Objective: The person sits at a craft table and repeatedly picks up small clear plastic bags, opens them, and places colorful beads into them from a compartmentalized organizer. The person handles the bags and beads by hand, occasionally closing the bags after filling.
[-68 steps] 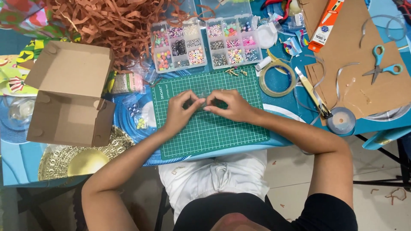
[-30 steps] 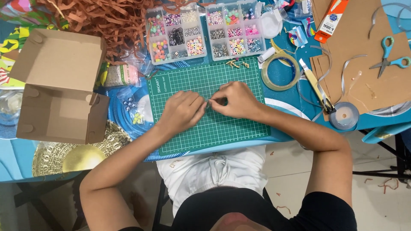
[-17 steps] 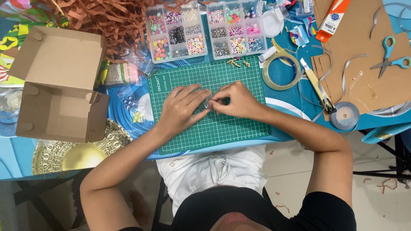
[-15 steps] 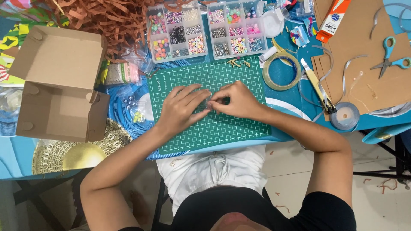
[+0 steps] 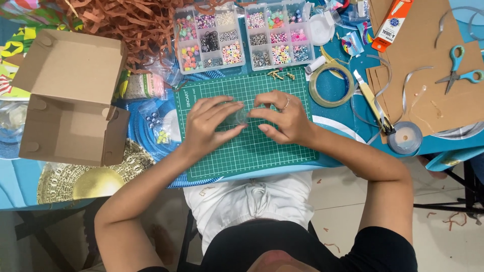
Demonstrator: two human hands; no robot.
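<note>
Hands meet over a green cutting mat (image 5: pixel 252 151), pinching one small clear piece (image 5: pixel 241 117).
Left hand (image 5: pixel 209 126) and right hand (image 5: pixel 282 118) both grip it with fingertips; a slip could likely send it rolling toward the bead organisers (image 5: pixel 242 32).

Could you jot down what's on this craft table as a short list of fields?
left hand: touching a small clear item over the green mat
right hand: touching the same item
above mat: two bead boxes
left: open cardboard box
right: tape ring, scissors on cardboard
top: brown paper shreds
</note>
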